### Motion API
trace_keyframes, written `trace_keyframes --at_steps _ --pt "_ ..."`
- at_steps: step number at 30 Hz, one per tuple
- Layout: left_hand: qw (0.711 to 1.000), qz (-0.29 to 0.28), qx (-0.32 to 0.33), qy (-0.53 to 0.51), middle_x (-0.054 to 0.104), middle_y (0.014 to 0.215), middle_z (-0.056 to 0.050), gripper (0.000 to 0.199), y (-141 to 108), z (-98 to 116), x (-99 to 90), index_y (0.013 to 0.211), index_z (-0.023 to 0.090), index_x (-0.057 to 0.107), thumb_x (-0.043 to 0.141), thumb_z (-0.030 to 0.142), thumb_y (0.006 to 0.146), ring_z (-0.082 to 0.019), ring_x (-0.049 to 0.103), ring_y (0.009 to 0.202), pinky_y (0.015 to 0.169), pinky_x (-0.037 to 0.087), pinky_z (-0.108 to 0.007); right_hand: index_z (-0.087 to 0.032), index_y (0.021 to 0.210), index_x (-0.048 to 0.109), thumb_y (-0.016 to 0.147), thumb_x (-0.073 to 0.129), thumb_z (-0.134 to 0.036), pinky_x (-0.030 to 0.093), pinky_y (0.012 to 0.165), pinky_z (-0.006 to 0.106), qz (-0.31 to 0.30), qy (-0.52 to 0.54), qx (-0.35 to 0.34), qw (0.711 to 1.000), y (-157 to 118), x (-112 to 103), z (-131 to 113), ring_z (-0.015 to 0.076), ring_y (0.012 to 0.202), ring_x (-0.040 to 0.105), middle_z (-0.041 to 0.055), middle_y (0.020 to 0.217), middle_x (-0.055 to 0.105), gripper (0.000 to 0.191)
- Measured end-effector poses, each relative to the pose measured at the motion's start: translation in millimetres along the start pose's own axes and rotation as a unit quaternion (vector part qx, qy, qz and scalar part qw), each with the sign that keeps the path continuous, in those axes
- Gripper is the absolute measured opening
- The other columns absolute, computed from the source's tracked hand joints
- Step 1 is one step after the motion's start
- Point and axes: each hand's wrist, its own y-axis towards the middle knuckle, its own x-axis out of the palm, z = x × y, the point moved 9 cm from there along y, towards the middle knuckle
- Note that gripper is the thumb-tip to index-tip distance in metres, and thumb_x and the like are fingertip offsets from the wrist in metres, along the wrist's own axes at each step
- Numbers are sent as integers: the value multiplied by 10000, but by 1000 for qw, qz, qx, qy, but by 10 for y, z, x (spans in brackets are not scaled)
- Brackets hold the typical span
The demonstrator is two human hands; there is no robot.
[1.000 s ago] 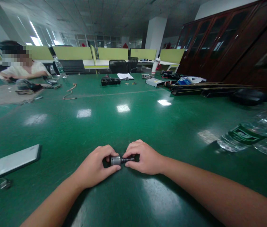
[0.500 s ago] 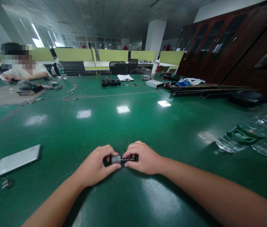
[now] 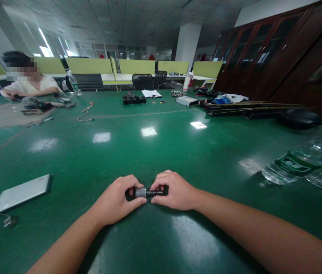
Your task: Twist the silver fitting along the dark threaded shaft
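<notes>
A small metal part with a silvery cylinder (image 3: 141,193) at its left end and a dark threaded shaft (image 3: 153,193) at its right end lies level, low over the green table (image 3: 161,152). My left hand (image 3: 121,198) grips the cylinder between thumb and fingers. Around the shaft, my right hand (image 3: 173,190) has its thumb and fingers curled, the thumb below and the fingertips above. The palm side of each hand is partly hidden.
A white slab-shaped device (image 3: 21,194) with a cable lies at the left. Clear water bottles (image 3: 294,163) lie at the right. Farther back are a black tray (image 3: 134,99), a cord (image 3: 86,112), dark bars (image 3: 235,109) and a seated person (image 3: 29,80).
The fingertips of my right hand have shifted slightly right, away from the cylinder, and a little more of the shaft shows. My left hand keeps its grip.
</notes>
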Motion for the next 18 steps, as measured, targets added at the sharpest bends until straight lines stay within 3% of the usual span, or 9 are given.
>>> trace_keyframes --at_steps 18 --pt "1000 -1 -3 -3 612 818 -6 197 3 -21 -2 927 187 638 682 354 830 -180 569 761 725 409 -297 -179 722 668 670 790 -201 375 759 289 15 -25 30 999 -20 -44 73 106 639 563 -48 659 615 134"
